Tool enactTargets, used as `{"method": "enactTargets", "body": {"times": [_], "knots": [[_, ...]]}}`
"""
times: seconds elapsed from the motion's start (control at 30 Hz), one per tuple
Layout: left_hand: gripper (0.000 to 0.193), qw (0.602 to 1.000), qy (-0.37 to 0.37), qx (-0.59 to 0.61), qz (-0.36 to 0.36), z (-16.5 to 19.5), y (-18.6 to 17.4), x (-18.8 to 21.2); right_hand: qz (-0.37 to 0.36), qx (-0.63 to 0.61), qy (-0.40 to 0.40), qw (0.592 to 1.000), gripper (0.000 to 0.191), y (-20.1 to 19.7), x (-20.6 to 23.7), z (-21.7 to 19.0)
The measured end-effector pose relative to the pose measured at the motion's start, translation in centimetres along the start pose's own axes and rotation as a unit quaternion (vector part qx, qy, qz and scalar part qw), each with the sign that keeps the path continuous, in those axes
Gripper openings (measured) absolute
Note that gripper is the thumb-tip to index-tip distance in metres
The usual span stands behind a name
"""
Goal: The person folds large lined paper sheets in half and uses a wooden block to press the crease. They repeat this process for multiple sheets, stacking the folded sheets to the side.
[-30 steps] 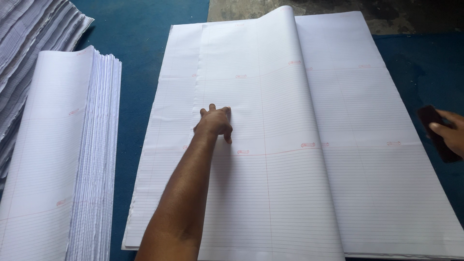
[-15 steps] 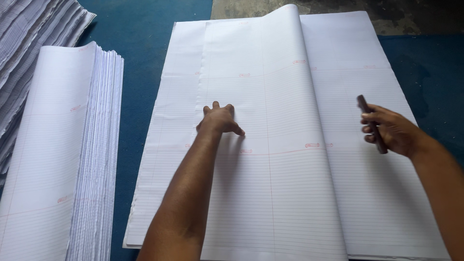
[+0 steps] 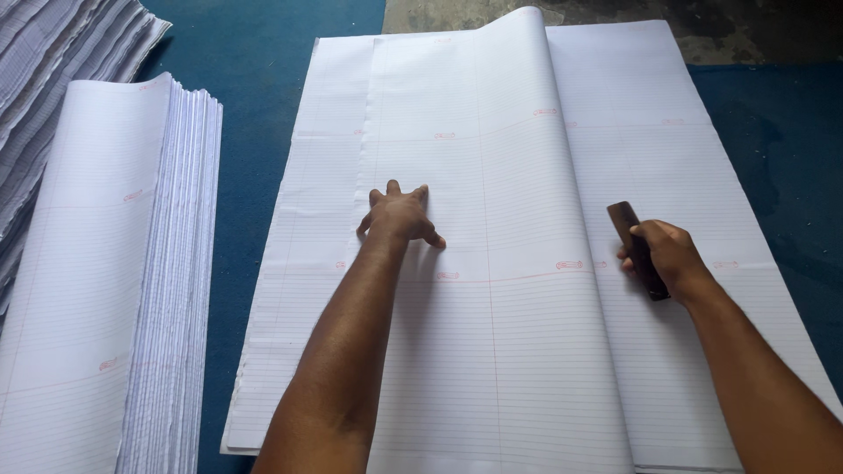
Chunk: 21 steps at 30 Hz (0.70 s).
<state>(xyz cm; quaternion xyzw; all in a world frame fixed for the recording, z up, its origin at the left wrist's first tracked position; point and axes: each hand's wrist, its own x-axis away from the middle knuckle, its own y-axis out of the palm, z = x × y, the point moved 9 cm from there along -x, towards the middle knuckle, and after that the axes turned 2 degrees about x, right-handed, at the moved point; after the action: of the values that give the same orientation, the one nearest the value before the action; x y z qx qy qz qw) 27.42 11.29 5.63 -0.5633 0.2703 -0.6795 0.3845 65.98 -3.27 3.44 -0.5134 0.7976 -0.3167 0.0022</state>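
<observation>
Head view: left hand flat, fingers spread, pinning folded ruled sheet on big paper stack over blue table. Right hand clamped on dark creasing tool, resting right of fold. Looks like crease-pressing stage; firm even stroke probably needed.

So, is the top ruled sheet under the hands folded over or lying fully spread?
Folded over: the top sheet ends in a rounded fold, held by the left hand; the right hand grips a dark tool.
</observation>
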Motion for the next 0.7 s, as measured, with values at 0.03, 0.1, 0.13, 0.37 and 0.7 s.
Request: {"method": "enactTargets", "body": {"times": [0.03, 0.1, 0.13, 0.37, 0.7], "knots": [[0.11, 1.0, -0.002, 0.005, -0.001, 0.1, 0.0, 0.1, 0.01, 0.001, 0.005, 1.0, 0.034, -0.1, 0.1, 0.1], [0.109, 1.0, -0.006, 0.01, 0.0, 0.3, -0.2, 0.2, 0.031, -0.001, 0.015, 0.999, 0.032, -0.2, 0.2, 0.0], [0.108, 1.0, -0.006, 0.01, 0.0, 0.3, -0.5, 0.3, 0.033, 0.001, 0.021, 0.999, 0.032, -0.1, 0.1, -0.2], [0.101, 1.0, 0.005, -0.001, -0.007, 0.8, -0.5, 0.3, 0.017, -0.023, 0.032, 0.999, 0.035, -0.2, -0.9, -0.1], [0.105, 0.999, 0.026, -0.043, -0.018, 1.4, 0.4, -0.9, 0.021, 0.019, 0.04, 0.999, 0.04, -1.5, -2.0, 1.7]]}}
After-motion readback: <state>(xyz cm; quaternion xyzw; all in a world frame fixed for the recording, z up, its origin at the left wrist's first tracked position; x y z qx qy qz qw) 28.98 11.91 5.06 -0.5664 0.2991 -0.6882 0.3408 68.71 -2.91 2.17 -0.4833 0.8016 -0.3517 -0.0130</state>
